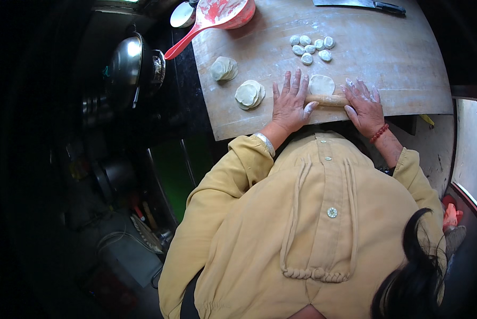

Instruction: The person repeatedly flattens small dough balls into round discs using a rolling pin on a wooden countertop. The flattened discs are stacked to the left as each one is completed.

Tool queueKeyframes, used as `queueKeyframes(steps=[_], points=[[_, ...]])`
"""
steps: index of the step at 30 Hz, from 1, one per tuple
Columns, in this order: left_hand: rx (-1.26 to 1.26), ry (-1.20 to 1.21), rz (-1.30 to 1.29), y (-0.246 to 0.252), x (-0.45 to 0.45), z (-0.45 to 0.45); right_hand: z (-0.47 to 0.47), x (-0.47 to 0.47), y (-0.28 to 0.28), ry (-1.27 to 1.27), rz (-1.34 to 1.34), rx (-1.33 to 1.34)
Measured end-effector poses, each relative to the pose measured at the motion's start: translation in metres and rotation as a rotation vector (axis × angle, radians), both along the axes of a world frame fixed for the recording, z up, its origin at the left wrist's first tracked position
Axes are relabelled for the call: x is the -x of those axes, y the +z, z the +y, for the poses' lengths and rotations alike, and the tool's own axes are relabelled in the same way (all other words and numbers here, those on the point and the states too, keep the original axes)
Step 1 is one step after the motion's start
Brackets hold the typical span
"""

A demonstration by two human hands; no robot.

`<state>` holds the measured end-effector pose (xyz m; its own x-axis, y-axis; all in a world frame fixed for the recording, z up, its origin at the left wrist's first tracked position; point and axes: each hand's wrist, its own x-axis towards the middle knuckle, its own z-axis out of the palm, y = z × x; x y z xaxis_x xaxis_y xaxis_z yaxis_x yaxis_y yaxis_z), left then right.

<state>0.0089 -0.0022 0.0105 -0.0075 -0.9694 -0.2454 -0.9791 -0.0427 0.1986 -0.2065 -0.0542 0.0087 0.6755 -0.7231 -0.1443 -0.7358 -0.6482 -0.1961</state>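
Observation:
A short wooden rolling pin (pixel 328 100) lies along the near side of a floury wooden board. My left hand (pixel 291 99) holds its left end under the palm, fingers spread forward. Its right end is under my right hand (pixel 364 105), which has floury fingers and a red bead bracelet at the wrist. The palms hide both ends of the pin. Just beyond the pin, a thin round dough wrapper (pixel 322 84) lies flat, its near edge at or under the pin. Several small floured dough pieces (pixel 310 49) are grouped farther back.
Left of my left hand sit two stacks of wrappers, a nearer stack (pixel 249 95) and a farther stack (pixel 224 68). A red long-handled ladle (pixel 226 20) with flour rests at the board's (pixel 402 60) back left. A cleaver (pixel 360 4) lies at the back right. A metal wok lid (pixel 126 63) stands left.

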Motion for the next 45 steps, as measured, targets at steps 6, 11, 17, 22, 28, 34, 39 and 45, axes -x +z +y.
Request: queueKeyframes(steps=[6, 11, 17, 22, 28, 34, 39, 45], points=[[0.296, 0.061, 0.13, 0.002, -0.004, -0.041, -0.026, -0.013, 0.006, -0.209, -0.156, 0.083], [0.06, 0.017, 0.014, 0.005, -0.004, -0.016, -0.004, -0.005, 0.018, -0.06, 0.012, -0.106], [0.262, 0.065, 0.118, -0.002, -0.006, -0.031, -0.022, -0.01, 0.008, -0.132, -0.234, 0.04], [0.178, 0.007, 0.067, -0.011, -0.007, -0.024, -0.013, 0.001, -0.002, -0.042, -0.189, -0.087], [0.187, -0.027, 0.283, -0.014, -0.01, 0.02, 0.012, 0.021, -0.011, 0.027, -0.524, -0.021], [0.191, 0.045, 0.181, -0.012, -0.002, -0.017, 0.002, 0.013, -0.013, 0.065, -0.587, -0.015], [0.373, 0.075, 0.209, -0.008, 0.0, -0.027, 0.0, 0.013, -0.005, 0.054, -0.548, -0.016], [0.286, -0.067, 0.547, -0.002, -0.004, -0.052, 0.009, 0.021, 0.002, 0.069, -0.568, -0.029]])
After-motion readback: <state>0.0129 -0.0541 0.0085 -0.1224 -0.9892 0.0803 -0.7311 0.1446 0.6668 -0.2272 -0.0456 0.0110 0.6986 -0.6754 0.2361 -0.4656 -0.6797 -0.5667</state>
